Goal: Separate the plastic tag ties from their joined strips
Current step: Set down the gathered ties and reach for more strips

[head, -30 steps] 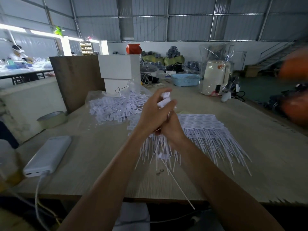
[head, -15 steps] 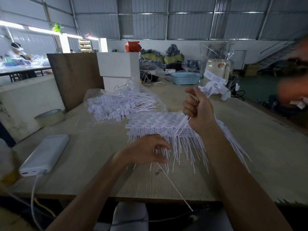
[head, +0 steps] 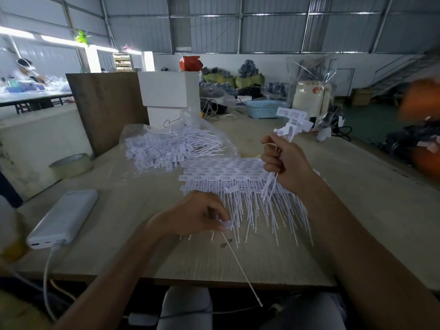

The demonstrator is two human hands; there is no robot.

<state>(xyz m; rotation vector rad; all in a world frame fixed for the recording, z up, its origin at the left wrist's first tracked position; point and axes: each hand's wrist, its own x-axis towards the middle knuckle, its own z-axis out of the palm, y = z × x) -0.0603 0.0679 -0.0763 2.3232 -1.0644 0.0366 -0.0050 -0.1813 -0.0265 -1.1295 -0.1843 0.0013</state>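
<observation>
A stack of joined white tag-tie strips [head: 228, 170] lies in the middle of the wooden table [head: 357, 210], tails pointing toward me. My right hand [head: 283, 160] is raised above the stack's right side and grips a bundle of separated ties [head: 291, 126], tag heads sticking up, tails hanging below the fist. My left hand [head: 197, 215] is low at the stack's near edge and pinches the tag head of a single tie [head: 240, 263], whose long tail runs past the table's front edge. A clear bag of loose separated ties [head: 171, 148] lies behind the stack.
A white power bank [head: 64, 217] with a cable lies at the left, a tape roll [head: 71, 164] behind it. A white box [head: 170, 101], a wooden board [head: 107, 110], a blue basket [head: 264, 108] and a bagged appliance [head: 309, 96] stand at the back. Blurred orange shapes sit at the right.
My hands, clasped together on the ties a second ago, have parted. The right hand has lifted the bundle up and right; the left has dropped to the stack's near edge and pinched one tie.
</observation>
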